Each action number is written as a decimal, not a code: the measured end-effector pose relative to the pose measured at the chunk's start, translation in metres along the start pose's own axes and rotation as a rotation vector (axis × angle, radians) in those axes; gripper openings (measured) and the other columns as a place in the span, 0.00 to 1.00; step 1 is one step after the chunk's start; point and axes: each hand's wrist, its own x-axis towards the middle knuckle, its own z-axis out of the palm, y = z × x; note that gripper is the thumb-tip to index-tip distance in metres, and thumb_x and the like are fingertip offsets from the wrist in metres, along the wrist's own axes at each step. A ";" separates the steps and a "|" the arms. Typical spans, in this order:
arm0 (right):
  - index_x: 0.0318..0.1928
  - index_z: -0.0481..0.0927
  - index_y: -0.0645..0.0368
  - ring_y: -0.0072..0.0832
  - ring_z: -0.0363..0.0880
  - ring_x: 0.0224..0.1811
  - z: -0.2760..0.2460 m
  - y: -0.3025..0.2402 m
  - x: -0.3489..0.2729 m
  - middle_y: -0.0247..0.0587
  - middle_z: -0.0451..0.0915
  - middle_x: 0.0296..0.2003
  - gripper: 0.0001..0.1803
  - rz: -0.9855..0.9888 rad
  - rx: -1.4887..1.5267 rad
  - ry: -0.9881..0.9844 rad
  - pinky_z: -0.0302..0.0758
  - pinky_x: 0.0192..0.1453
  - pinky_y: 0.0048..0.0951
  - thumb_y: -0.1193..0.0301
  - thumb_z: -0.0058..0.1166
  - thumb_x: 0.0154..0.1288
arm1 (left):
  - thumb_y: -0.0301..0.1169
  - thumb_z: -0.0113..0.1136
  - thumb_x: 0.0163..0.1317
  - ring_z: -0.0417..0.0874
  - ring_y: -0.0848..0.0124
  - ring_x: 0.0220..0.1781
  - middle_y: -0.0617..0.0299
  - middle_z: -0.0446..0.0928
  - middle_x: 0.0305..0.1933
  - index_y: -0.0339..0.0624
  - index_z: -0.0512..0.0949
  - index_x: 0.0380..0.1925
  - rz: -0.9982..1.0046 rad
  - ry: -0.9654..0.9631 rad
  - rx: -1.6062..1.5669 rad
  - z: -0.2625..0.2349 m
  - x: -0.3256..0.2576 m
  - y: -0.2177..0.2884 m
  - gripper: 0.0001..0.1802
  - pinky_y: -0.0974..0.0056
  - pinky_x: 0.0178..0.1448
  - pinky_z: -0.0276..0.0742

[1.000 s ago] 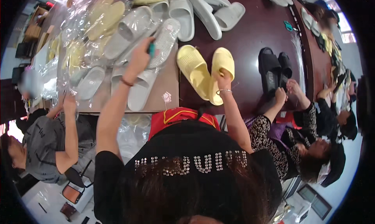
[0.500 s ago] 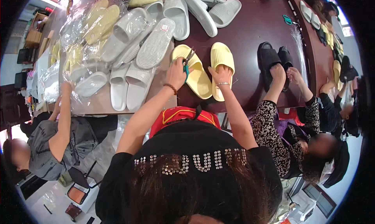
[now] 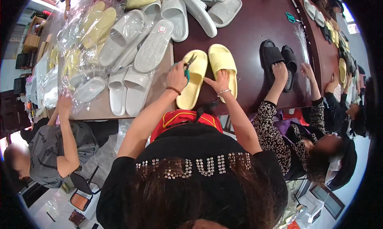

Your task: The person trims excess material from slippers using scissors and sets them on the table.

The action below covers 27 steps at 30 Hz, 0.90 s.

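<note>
Yellow slide slippers, 2 of them, lie side by side near the front edge of the dark brown desk [image 3: 255, 33], soles down and toes pointing away from the person. The left slipper [image 3: 194, 83] has the left hand [image 3: 177, 75] resting on its near-left side; that hand's fingers are curled round a pair of green-handled scissors [image 3: 188, 67], whose blades point up over the slipper's strap. The right hand [image 3: 218, 81] lies on the heel part of the right slipper [image 3: 222, 63], its fingers spread flat and holding nothing, a thin bracelet at the wrist.

At the desk's left part sits a sheet of cardboard [image 3: 99, 109] carrying several pale grey slippers [image 3: 153, 45], some turned sole up, with clear plastic bags of yellow and grey slippers [image 3: 95, 25] piled toward the left edge. More grey slippers [image 3: 207, 5] lie at the far edge. Toward the right edge, a co-worker in a patterned sleeve has 1 hand [image 3: 280, 71] on a pair of black slippers [image 3: 275, 57]. Another pair of green scissors [image 3: 292, 17] lies further back on that side. At the left edge, a second co-worker in grey reaches a hand [image 3: 64, 105] up to the bags.
</note>
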 end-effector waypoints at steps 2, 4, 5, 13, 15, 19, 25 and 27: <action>0.47 0.67 0.62 0.46 0.58 0.54 0.002 -0.004 -0.002 0.52 0.66 0.48 0.36 -0.031 -0.012 0.032 0.47 0.60 0.50 0.51 0.58 0.40 | 0.28 0.49 0.49 0.73 0.51 0.39 0.48 0.72 0.36 0.43 0.66 0.41 0.006 0.001 -0.018 0.004 -0.002 0.008 0.16 0.51 0.40 0.68; 0.44 0.68 0.61 0.46 0.60 0.52 -0.002 -0.005 -0.003 0.49 0.67 0.46 0.32 0.104 0.048 -0.155 0.49 0.59 0.50 0.53 0.57 0.40 | 0.30 0.48 0.51 0.74 0.49 0.38 0.47 0.73 0.35 0.45 0.66 0.42 -0.071 0.005 -0.049 0.000 -0.001 0.008 0.15 0.50 0.37 0.69; 0.40 0.70 0.60 0.45 0.61 0.50 -0.007 -0.006 -0.004 0.49 0.68 0.44 0.29 0.123 0.045 -0.176 0.50 0.58 0.51 0.54 0.57 0.40 | 0.30 0.48 0.52 0.74 0.49 0.37 0.47 0.74 0.34 0.45 0.66 0.42 -0.143 -0.043 -0.058 -0.006 -0.001 0.009 0.15 0.49 0.37 0.69; 0.34 0.72 0.63 0.43 0.67 0.42 -0.026 -0.017 -0.015 0.50 0.71 0.37 0.20 0.156 0.239 0.040 0.62 0.50 0.39 0.60 0.55 0.45 | 0.33 0.49 0.53 0.76 0.49 0.30 0.50 0.76 0.27 0.51 0.67 0.44 -0.122 -0.027 -0.046 -0.013 -0.005 0.011 0.16 0.49 0.32 0.69; 0.33 0.74 0.63 0.37 0.71 0.35 -0.043 -0.025 -0.015 0.48 0.73 0.32 0.13 0.228 0.362 0.206 0.68 0.39 0.33 0.68 0.55 0.47 | 0.35 0.51 0.53 0.76 0.49 0.30 0.50 0.76 0.27 0.51 0.66 0.44 -0.118 0.023 -0.085 -0.012 -0.006 0.007 0.17 0.50 0.32 0.69; 0.32 0.75 0.60 0.35 0.73 0.34 -0.081 -0.048 0.019 0.44 0.74 0.29 0.08 0.052 0.237 0.269 0.69 0.36 0.33 0.74 0.51 0.49 | 0.37 0.55 0.51 0.76 0.50 0.29 0.50 0.75 0.26 0.49 0.66 0.46 -0.194 0.033 -0.114 -0.008 -0.014 0.003 0.21 0.51 0.32 0.69; 0.35 0.77 0.50 0.35 0.71 0.41 -0.035 -0.024 0.099 0.36 0.77 0.34 0.08 -0.137 -0.087 0.041 0.66 0.44 0.39 0.70 0.47 0.53 | 0.35 0.62 0.45 0.76 0.56 0.29 0.52 0.74 0.25 0.42 0.67 0.44 -0.260 0.072 -0.338 -0.011 -0.028 0.015 0.25 0.58 0.33 0.69; 0.36 0.77 0.46 0.35 0.72 0.41 -0.028 -0.027 0.112 0.33 0.77 0.35 0.09 -0.190 -0.329 -0.132 0.65 0.46 0.41 0.68 0.47 0.53 | 0.34 0.61 0.45 0.76 0.59 0.29 0.54 0.73 0.25 0.40 0.68 0.43 -0.317 0.019 -0.401 -0.017 -0.038 0.012 0.24 0.60 0.34 0.70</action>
